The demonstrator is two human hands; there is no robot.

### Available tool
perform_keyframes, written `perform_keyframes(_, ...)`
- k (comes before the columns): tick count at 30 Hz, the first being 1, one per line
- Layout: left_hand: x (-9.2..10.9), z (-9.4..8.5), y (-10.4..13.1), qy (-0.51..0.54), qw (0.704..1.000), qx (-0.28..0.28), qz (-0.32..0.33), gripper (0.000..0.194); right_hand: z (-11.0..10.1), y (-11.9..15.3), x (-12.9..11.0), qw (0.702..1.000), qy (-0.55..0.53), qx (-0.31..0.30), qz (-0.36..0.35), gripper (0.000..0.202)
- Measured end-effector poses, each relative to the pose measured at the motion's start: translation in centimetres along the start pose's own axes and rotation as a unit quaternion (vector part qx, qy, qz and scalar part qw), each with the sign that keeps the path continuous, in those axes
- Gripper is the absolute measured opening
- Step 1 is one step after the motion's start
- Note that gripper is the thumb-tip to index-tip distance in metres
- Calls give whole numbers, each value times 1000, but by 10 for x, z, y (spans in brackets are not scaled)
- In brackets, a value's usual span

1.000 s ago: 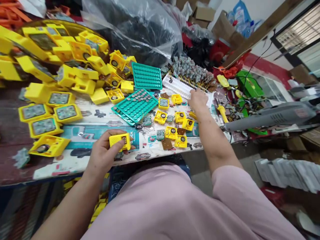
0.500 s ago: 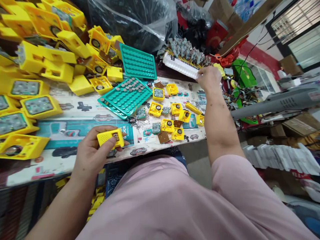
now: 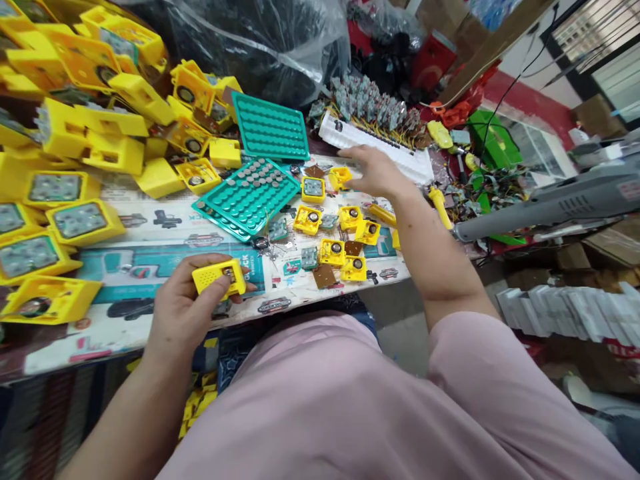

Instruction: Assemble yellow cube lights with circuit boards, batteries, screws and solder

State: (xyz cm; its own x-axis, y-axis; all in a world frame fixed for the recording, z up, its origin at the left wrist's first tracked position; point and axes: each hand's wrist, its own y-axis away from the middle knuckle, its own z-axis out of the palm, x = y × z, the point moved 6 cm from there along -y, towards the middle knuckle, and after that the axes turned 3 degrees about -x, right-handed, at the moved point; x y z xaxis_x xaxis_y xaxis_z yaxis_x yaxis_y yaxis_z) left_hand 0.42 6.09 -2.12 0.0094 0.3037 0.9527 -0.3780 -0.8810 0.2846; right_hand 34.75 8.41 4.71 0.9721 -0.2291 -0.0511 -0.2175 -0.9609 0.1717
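In the head view, the left hand (image 3: 187,303) pinches a small yellow plastic casing (image 3: 209,275) with a perforated face above the near edge of the bench (image 3: 137,263). The right hand (image 3: 374,172), thumb and fingers spread, is beside a long white ridged plastic tray (image 3: 415,167). A teal plastic tray (image 3: 260,201) between them holds small silvery discs (image 3: 263,173) in round pockets.

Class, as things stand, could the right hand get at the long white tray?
Probably yes: the right hand looks open and empty, close to the near edge of the long white tray, with nothing visible between them.
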Motion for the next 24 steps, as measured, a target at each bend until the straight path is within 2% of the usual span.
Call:
perform_keyframes(1,-1,-1,0,-4,1000,0,2,17,5,-5,-6,999,-22,-25,-31,74)
perform_keyframes(3,-2,-1,-1,-13,1000,0,4,18,10,-16,-6,996,-63,-44,-45,74)
perform_keyframes(6,-2,-1,-1,-28,1000,-5,3,20,-5,-28,8,986,-162,7,-28,55)
perform_keyframes(9,-1,0,0,-33,999,-4,0,20,-23,-29,17,967,-248,41,-34,47)
perform_keyframes(13,-2,0,-1,-47,999,-2,1,22,-24,-26,16,970,-241,28,-12,40)
perform_keyframes(16,-2,0,-1,-56,998,-7,8,26,-19,-25,9,970,-238,56,8,40)
perform_keyframes(19,-1,2,-1,-62,998,-8,6,25,-19,-27,1,953,-293,79,-2,44)
perform_keyframes(22,-2,2,-1,-60,998,-2,6,22,-18,-32,-5,946,-319,51,-33,45)
perform_keyframes(24,-4,1,-2,-59,998,-3,13,22,-14,-36,-1,957,-284,44,-31,38)
